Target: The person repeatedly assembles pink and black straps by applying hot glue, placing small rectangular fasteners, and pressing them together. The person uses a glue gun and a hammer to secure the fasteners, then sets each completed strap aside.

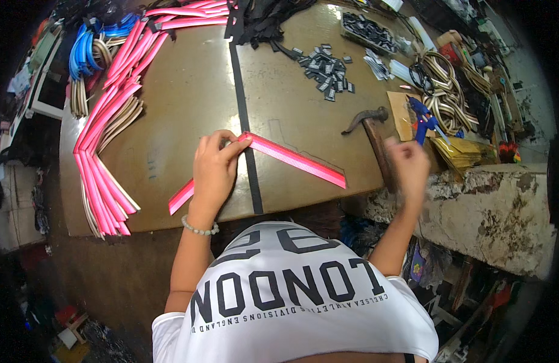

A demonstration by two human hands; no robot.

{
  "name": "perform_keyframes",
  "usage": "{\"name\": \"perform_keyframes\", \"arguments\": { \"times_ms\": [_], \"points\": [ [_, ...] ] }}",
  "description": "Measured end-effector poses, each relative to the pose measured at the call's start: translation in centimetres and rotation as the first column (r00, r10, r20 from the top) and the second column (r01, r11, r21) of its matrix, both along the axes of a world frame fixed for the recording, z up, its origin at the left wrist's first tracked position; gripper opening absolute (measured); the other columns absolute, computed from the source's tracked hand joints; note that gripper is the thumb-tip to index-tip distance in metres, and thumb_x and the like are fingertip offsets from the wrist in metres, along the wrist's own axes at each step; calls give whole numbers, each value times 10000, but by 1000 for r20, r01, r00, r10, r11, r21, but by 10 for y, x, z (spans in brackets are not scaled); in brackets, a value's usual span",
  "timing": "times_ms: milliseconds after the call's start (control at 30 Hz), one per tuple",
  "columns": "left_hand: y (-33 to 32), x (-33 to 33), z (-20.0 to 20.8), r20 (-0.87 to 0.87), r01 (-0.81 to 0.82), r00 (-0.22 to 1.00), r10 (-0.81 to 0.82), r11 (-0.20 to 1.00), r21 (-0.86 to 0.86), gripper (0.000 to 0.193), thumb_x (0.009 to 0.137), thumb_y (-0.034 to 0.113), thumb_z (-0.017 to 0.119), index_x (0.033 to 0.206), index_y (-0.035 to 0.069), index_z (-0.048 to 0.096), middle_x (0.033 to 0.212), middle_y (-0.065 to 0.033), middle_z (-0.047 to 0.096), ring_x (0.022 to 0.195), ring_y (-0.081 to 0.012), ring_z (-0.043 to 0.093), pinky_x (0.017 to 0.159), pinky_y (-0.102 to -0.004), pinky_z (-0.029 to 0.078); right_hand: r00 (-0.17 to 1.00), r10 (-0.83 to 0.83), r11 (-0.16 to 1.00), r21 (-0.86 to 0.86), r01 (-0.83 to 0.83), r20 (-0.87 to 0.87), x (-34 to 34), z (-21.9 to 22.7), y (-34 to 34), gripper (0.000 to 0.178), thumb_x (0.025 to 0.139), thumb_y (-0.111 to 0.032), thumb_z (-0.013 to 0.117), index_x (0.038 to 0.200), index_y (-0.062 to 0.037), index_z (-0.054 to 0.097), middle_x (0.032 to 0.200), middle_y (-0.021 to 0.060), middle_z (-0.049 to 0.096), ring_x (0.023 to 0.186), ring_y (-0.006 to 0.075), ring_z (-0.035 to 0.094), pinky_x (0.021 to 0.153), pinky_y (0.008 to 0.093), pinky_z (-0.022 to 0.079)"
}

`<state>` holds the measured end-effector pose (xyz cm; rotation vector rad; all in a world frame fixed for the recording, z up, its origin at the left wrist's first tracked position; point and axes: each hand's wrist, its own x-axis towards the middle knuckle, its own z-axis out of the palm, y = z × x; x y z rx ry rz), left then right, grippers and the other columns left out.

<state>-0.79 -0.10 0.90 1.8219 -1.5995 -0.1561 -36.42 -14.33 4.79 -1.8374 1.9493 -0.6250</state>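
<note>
My left hand (216, 166) pinches a pink webbing strap (300, 160) at its bend, with thumb and fingertips on the fold. One leg of the strap slants down to the right across the tabletop. Its other leg passes under my left hand and comes out at the lower left. My right hand (411, 166) is blurred by motion above the table's right side, its fingers curled and too smeared to read. Beside it lies a hammer (380, 148) with a dark head and wooden handle. A blue glue gun (421, 118) rests just beyond that hand.
Bundled pink straps (107, 181) line the table's left side, with blue straps (82, 54) behind. A black strip (243, 109) crosses the tabletop (176, 103). Small black tags (328, 72) are heaped at the back, near a full tray (369, 33). Coiled beige cord (449, 91) sits at right.
</note>
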Motion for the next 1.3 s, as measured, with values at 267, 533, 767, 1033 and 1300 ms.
{"name": "perform_keyframes", "arguments": {
  "times_ms": [267,533,767,1033,1300],
  "points": [
    [0,-1,-4,-203,-118,974,96,988,-100,225,860,73,690,1083,80,718,988,-96,603,916,-275,550,827,-382,467,999,-33,906,-421,36,16,-45,-34,-95,509,908,-410,699,1151,23,588,894,177,682,812,317,660,789,418,504],
    [3,4,-8,-211,-117,971,108,992,-35,147,850,124,727,985,67,746,923,-94,615,915,-263,558,816,-358,468,757,499,859,-124,-497,421,116,37,0,479,872,-335,757,1200,-48,559,940,78,683,755,178,659,660,301,525],
    [3,4,-8,-229,-105,969,90,993,-55,134,856,122,709,962,44,736,923,-104,594,926,-285,531,841,-381,453,606,750,642,-74,-763,263,169,15,3,483,876,-395,725,1094,7,568,865,198,696,766,338,696,711,382,528],
    [3,5,-10,-216,-99,973,81,992,-73,135,862,127,704,960,40,735,929,-105,589,901,-285,526,837,-388,450,606,763,621,5,-784,222,170,17,4,496,873,-408,724,1100,-7,539,872,226,699,807,378,705,699,412,534],
    [3,4,-8,-209,-111,973,100,993,-40,147,857,129,719,987,66,744,930,-104,602,924,-270,554,845,-365,459,523,806,519,94,-850,277,143,26,28,426,876,-370,736,1091,-38,579,841,150,713,760,289,717,672,385,539]
  ]
}}
